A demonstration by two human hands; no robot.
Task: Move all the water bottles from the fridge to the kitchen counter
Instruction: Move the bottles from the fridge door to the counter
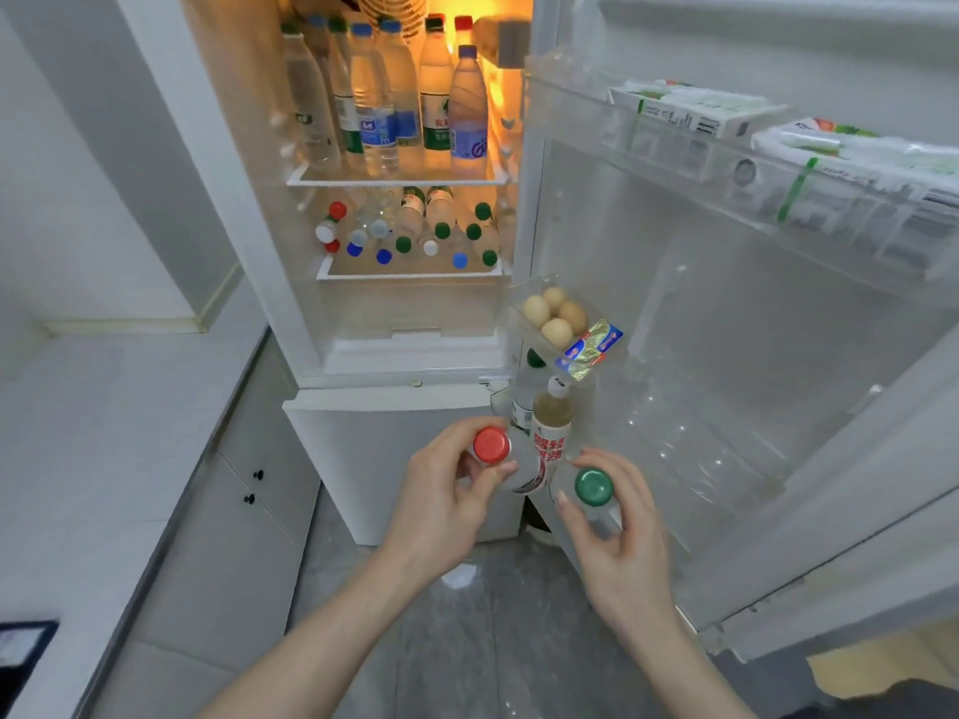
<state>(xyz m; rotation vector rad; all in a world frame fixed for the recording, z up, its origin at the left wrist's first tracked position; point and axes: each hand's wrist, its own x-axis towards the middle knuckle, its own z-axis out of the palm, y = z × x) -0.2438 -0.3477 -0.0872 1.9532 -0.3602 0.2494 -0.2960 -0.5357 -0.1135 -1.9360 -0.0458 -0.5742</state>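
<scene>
Left hand [441, 490] gripped the red-capped bottle [501, 456], right hand [617, 531] the green-capped bottle [594, 493] at four o'clock; likely heavy, slippery, best held below caps

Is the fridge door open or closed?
Open. The fridge door is swung wide, so the lit shelves of water bottles inside show.

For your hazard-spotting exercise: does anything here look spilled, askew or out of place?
A pale wet-looking patch lies on the grey floor below the hands, perhaps a spill or only glare. Nothing else stands out.
</scene>
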